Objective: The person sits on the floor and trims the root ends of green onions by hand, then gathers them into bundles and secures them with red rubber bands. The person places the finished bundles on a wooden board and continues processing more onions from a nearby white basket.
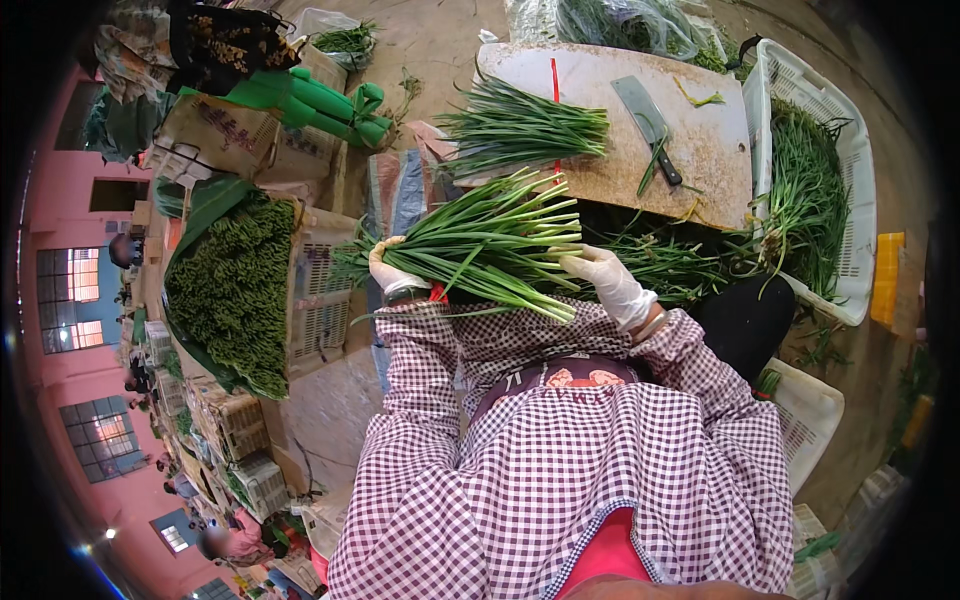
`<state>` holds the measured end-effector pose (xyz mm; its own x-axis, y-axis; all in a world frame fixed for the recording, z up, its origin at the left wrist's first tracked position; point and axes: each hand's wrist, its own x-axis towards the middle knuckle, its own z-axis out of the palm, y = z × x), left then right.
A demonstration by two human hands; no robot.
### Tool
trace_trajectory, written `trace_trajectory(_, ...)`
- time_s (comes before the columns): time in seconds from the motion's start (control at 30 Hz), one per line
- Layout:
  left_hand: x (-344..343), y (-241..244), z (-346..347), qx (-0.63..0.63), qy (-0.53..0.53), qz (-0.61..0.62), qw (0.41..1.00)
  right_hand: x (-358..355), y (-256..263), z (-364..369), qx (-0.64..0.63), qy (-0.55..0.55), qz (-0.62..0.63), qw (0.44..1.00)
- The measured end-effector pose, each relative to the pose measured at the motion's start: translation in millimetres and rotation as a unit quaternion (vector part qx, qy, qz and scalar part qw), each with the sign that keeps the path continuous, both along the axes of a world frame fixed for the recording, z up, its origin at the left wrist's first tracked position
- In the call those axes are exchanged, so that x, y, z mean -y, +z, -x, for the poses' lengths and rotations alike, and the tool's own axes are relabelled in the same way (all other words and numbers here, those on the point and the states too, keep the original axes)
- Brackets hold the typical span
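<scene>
My left hand (391,271), in a white glove, wraps around the leafy part of a bunch of garlic chives (495,244). The pale stem ends fan out to the right. My right hand (611,289), also gloved, has its fingertips closed on a stem at the lower right of the bunch. Just beyond lies a second bunch of garlic chives (529,124) on a worn board (705,165), across a red tie strip (555,79). To its right rests a cleaver (641,109) with a black handle, a few loose leaves lying over it.
A white plastic crate (862,172) of loose chives (806,187) stands right of the board. More loose greens (660,262) lie under its near edge. At left is a crate (322,277) beside densely packed green vegetables (232,292). Green wrapped bundles (315,101) lie at upper left.
</scene>
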<state>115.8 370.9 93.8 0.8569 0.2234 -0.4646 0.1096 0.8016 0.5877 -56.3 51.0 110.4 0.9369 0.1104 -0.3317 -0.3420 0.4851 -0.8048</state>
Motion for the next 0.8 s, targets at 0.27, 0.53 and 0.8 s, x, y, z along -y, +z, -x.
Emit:
trace_trajectory(0.27,13,15,6,-0.008,-0.002,-0.027,1.0,-14,-9,-9,-0.039,-0.058,-0.022,0.997)
trace_trajectory(0.53,15,19,4,-0.041,0.012,-0.071,0.997,14,-19,-6,-0.004,-0.093,0.087,0.992)
trace_trajectory(0.8,22,28,3,-0.067,0.013,-0.085,0.994,26,48,12,0.291,-0.197,0.536,0.768)
